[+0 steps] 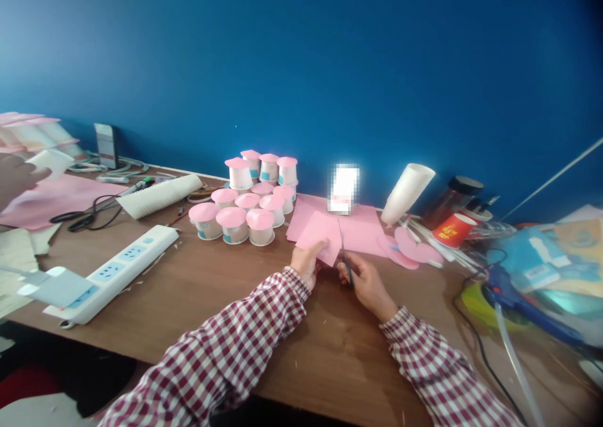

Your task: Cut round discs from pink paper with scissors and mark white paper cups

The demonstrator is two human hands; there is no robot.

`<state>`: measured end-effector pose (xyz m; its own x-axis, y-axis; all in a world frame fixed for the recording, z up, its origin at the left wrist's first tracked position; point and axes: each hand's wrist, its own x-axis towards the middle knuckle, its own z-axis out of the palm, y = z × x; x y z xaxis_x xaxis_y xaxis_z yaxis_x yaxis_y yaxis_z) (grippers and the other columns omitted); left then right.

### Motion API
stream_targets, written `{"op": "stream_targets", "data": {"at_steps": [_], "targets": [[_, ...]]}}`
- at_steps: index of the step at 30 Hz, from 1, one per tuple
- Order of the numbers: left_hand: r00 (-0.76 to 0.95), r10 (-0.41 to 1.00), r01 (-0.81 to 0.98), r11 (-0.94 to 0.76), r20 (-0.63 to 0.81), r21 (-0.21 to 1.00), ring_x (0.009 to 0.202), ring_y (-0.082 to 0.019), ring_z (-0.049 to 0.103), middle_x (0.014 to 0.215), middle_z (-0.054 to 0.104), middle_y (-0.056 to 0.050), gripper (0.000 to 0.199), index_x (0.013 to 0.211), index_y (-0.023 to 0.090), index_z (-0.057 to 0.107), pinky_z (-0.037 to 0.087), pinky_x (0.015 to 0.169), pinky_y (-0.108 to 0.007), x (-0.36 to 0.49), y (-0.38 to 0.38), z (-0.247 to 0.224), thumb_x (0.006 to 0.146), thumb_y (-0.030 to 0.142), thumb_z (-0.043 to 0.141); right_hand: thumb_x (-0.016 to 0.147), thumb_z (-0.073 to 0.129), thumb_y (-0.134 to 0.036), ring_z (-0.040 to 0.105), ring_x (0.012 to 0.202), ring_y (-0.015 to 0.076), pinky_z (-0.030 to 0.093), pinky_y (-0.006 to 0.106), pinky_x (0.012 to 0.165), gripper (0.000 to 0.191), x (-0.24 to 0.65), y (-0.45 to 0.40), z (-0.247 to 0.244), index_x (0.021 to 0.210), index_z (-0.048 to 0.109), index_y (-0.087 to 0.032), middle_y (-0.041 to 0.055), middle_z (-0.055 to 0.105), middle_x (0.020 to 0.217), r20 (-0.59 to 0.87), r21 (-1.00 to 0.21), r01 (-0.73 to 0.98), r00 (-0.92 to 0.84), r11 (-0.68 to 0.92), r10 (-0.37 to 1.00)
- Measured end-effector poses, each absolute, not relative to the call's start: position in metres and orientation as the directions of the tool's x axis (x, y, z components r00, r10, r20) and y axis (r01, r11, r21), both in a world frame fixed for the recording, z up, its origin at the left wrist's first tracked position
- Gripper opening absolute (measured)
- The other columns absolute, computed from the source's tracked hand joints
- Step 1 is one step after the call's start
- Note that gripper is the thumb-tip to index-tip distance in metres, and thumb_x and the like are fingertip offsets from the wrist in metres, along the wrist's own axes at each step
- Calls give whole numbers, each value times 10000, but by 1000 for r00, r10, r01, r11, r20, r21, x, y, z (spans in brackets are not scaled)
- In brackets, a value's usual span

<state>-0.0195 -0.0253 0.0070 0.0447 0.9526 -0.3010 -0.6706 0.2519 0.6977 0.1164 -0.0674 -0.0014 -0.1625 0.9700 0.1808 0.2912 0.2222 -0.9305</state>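
Note:
My left hand (307,265) grips a small pink sheet (321,233) near its lower left edge, thumb on top. Dark scissors (346,257) are in my right hand (370,282), with the blades pointing away along the sheet's right edge. Behind the sheet, larger pink paper (362,229) lies on the brown table (211,308). Left of my hands stand several paper cups (234,225) topped with pink discs. Cut pink pieces (414,246) lie to the right of the larger paper.
A white power strip (117,273) and stacked white cups (160,194) lie left. Another cup stack (407,191) leans behind. At right are a red cup (455,230) and a blue glue gun (527,308) with a cord. Another person's hand (19,179) is at far left.

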Motion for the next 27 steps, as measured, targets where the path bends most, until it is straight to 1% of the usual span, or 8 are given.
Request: {"op": "stream_targets", "data": {"at_steps": [13,20,23,27], "targets": [[43,953,-664,251,-299,705,703,-176,643,895,674,-103,413,964,113,609,535,575,-273,-20,-26,8,582,172,753,838,528,-358,479,558,116,431,230,525,330,117,-68,-2,1080,587,-140,-12,515,626,183,-937,269,-172,225,968],[11,964,-662,205,-265,720,675,-167,638,863,673,-88,415,939,115,624,523,542,-267,-21,-24,9,555,177,770,834,537,-358,477,548,114,434,231,523,348,118,-67,-3,1105,584,-144,-17,510,614,170,-946,249,-167,209,971],[-1,965,-655,198,-263,729,649,-164,630,839,674,-90,421,927,108,629,502,495,-250,-21,-23,9,540,180,778,828,542,-365,477,543,115,433,233,515,365,118,-67,-4,1116,578,-143,-17,510,613,161,-950,242,-160,197,974],[4,966,-634,202,-258,746,653,-171,633,835,677,-98,424,930,102,630,503,491,-250,-21,-23,9,542,190,777,823,549,-377,480,536,111,432,231,515,357,117,-66,-4,1090,590,-144,-17,515,610,167,-947,250,-151,201,974]]}}
